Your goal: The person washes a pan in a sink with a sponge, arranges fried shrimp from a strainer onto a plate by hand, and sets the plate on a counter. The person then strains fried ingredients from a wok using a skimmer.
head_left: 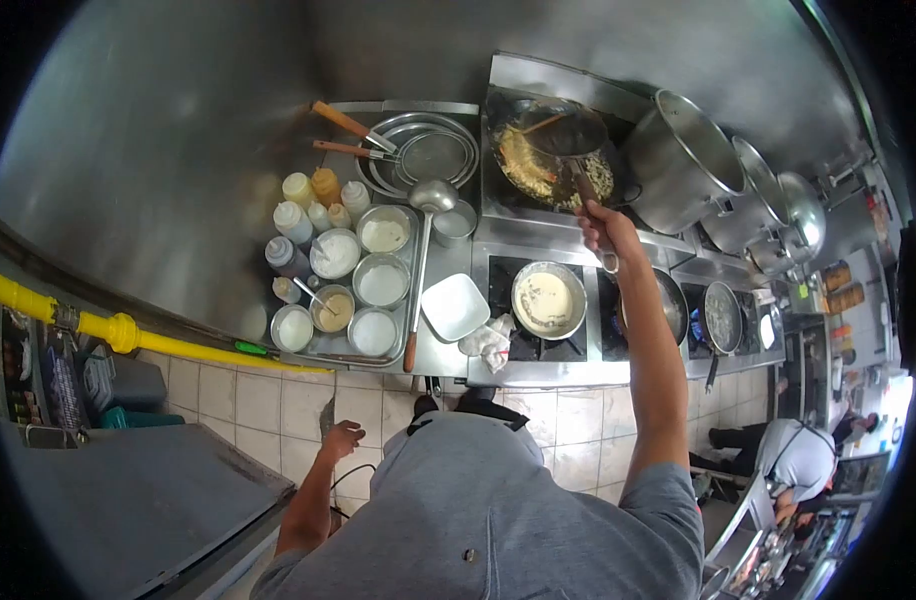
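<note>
My right hand [606,232] is wrapped round the handle of a round, dark strainer [570,132], held over the wok [508,170] on the back burner. Golden fried food [526,160] lies on the left in the wok, with small pale pieces on the right. The strainer hides part of the wok. My left hand [342,440] hangs low beside my body above the tiled floor, its fingers loosely bent and apart, holding nothing. Nearer on the stove sits a pan of creamy sauce [548,300], left of my right forearm.
Large steel pots [678,165] stand right of the wok. A frying pan [722,315] sits on a right burner. To the left are a ladle [431,200], a white square bowl [455,307], a cloth [488,342], squeeze bottles [293,220] and a tray of containers [382,280]. Another person [798,455] bends at far right.
</note>
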Tool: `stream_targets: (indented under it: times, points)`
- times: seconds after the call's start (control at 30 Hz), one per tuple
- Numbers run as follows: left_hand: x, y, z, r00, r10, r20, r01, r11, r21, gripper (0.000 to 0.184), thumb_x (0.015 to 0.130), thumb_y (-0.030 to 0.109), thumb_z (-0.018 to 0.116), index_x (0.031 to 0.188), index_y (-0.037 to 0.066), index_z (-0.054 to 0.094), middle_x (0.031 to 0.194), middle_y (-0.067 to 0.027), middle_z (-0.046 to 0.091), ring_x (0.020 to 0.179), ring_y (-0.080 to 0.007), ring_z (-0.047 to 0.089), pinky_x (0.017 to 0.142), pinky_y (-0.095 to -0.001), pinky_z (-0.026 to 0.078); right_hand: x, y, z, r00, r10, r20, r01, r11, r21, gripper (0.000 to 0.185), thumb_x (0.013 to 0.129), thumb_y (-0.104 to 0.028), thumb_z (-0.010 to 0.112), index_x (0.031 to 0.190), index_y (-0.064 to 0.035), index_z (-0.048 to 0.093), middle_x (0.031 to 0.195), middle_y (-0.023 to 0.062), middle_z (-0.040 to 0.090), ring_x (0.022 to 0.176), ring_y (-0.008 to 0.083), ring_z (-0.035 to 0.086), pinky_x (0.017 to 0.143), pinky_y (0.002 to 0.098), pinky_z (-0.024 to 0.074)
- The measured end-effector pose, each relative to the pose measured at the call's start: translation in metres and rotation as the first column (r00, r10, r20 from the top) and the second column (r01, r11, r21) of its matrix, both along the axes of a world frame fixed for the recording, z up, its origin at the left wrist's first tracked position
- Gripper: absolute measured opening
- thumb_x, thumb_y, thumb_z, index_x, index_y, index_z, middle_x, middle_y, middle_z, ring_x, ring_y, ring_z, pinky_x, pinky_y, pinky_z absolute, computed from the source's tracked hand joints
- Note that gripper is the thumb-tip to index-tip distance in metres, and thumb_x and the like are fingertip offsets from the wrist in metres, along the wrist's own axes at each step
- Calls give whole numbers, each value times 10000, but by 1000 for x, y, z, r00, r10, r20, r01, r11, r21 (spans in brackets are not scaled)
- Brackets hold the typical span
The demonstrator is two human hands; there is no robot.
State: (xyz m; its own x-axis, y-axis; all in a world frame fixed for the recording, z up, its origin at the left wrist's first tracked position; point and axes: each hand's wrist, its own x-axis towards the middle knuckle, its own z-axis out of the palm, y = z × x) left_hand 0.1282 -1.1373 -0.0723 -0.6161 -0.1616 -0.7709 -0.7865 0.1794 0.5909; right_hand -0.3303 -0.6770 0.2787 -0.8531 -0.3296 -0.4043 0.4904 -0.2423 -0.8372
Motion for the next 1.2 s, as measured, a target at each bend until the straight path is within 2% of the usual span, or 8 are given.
stream_targets:
  times: [0.3,0.47,0.67,0.7,0.73,0.9,1.03,1.2]
  points:
    - [-24,35,39,985,-174,-16,175,982,74,474,862,346,698,1194,20,605,906,-112,701,760,-180,652,651,-322,519,-41,-132,-35,871,257,-418,198,596,778,288,919,-216,582,825,55,605,561,98,568,457,216,583,450,358,486]
    - [-39,47,33,895,-433,-107,442,893,87,540,862,414,692,1207,9,597,953,-135,696,825,-220,656,763,-352,515,-38,-99,-33,730,287,-621,482,429,764,308,932,-245,577,940,57,638,538,99,587,452,203,604,450,357,473]
    - [-72,146,-12,836,-386,-390,481,857,184,462,880,409,636,1166,46,634,1070,-174,674,985,-328,640,859,-432,487,-69,6,-14,899,217,-380,242,477,845,235,916,-240,624,946,-16,689,631,38,590,513,130,552,459,307,430]
    - [-79,168,-16,698,-587,-410,633,774,-29,394,902,388,591,1099,51,642,1022,-193,663,927,-358,627,829,-465,483,-136,81,-60,646,556,-523,275,469,839,222,908,-247,630,923,-34,693,638,38,587,507,134,542,454,298,425]
    - [-90,185,8,674,-554,-489,596,799,-83,371,918,400,552,993,48,643,956,-207,650,878,-374,608,792,-489,476,-86,38,-16,919,317,-235,32,534,845,209,905,-260,636,872,-60,688,658,23,582,502,127,527,440,286,410]
    - [-131,340,-95,951,301,-72,-180,727,663,307,928,280,597,1010,-15,624,902,-85,686,675,-127,594,498,-288,486,-91,85,-42,946,214,-243,34,680,732,247,939,-299,609,990,-59,642,711,14,578,499,108,499,423,261,384]
    - [-158,479,-210,566,612,553,-747,97,657,152,936,131,505,888,10,584,718,-115,610,507,-200,552,458,-354,473,-59,103,-40,950,210,-231,37,659,751,332,955,-302,588,1142,-28,595,727,25,567,482,107,492,407,260,377]
    - [-189,563,-206,291,632,719,-885,-108,453,447,1005,387,441,1281,37,475,1125,-189,531,864,-328,634,744,-469,596,-54,122,-31,918,317,-237,-11,620,785,462,966,-364,573,1229,15,545,750,22,567,478,91,480,386,248,380]
